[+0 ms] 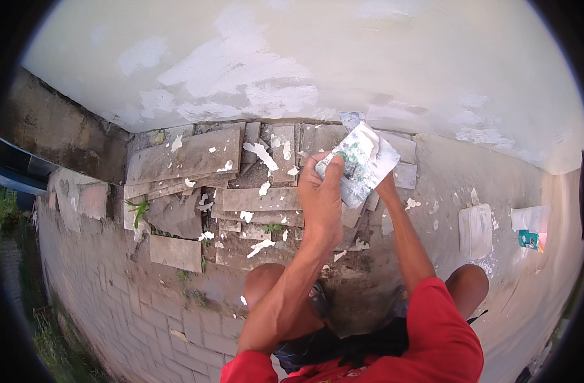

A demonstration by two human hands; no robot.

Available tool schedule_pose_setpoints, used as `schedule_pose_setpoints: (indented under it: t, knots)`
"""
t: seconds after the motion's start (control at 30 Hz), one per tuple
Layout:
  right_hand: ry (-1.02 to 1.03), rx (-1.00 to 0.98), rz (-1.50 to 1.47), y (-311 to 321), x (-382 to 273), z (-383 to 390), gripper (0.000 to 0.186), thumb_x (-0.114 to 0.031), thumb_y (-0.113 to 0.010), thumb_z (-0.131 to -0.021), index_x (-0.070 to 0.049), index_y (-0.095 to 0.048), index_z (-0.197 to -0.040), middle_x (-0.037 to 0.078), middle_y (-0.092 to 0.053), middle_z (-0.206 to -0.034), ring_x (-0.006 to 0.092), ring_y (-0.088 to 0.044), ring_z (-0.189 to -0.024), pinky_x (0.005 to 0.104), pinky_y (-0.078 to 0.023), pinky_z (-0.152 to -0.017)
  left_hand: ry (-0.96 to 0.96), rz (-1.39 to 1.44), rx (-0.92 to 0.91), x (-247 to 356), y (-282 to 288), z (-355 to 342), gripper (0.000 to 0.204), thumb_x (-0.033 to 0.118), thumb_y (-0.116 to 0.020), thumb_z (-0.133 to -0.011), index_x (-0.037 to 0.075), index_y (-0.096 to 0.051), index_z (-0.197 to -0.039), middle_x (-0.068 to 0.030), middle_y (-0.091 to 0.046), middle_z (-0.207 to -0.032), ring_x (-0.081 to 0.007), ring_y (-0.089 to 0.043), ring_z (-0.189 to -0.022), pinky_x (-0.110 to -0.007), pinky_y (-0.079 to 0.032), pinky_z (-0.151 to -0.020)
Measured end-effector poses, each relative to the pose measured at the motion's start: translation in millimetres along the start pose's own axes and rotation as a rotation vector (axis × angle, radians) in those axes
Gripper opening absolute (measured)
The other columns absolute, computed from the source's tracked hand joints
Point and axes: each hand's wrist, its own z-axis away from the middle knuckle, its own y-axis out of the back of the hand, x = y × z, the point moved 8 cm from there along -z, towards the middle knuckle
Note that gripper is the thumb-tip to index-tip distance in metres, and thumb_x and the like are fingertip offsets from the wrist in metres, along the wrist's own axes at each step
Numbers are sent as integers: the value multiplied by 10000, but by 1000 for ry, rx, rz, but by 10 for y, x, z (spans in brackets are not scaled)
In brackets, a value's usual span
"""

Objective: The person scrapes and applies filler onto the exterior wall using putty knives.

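Note:
My left hand (pixel 320 191) grips a square white board (pixel 359 166) by its left edge, thumb across the face, which carries green and grey smears and a lump of white paste. My right hand (pixel 386 184) is behind the board's right side, its fingers hidden. A greyish flat piece (pixel 351 119), possibly a blade, shows behind the board's top edge; I cannot make out who or what holds it. Below the board lie stacked, dirty flat slabs (pixel 260 199) with scattered white flakes.
A pale patched wall (pixel 253 57) spans the top. At right lie a white package (pixel 475 231) and a white sheet (pixel 528 218) with a small green packet (pixel 528 240). Grey paving (pixel 164 313) is lower left. A broken masonry edge (pixel 88 198) and weeds (pixel 139 207) are at left.

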Motion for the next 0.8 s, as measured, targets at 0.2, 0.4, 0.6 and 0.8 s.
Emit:
schedule_pose_setpoints:
  t: [0.2,0.4,0.6,0.8]
  knots:
    - [-213,-261,-555,-193,280,-95,283,-223,-527,-1019,-61,-498,-1249,47,-605,-1089,157,-579,-997,336,-494,-848,53,91,-159,-127,-314,50,218,129,-611,-963,-3,-520,-1111,-64,-646,-941,-82,-602,-782,-242,-504,-697]
    - [97,-385,588,-688,-892,-813,278,-282,-548,-999,-31,-501,-1109,185,-629,-978,345,-634,-893,457,-490,-759,17,96,-120,-56,-199,-41,196,127,-600,-969,-2,-530,-1098,-57,-646,-923,-74,-589,-755,-236,-490,-669]
    - [358,-259,883,-856,-1007,-1424,340,-338,-536,-989,-1,-571,-994,207,-682,-906,382,-675,-896,479,-540,-717,5,132,-81,116,-139,-83,199,128,-602,-966,-1,-533,-1100,-57,-648,-917,-75,-593,-765,-241,-492,-673]
    - [127,-152,1027,-435,-814,-1614,417,-412,-546,-971,0,-612,-972,212,-695,-840,385,-688,-849,494,-524,-761,-24,98,-44,148,-48,-154,219,140,-608,-963,-2,-531,-1111,-57,-645,-920,-73,-587,-783,-241,-489,-689]
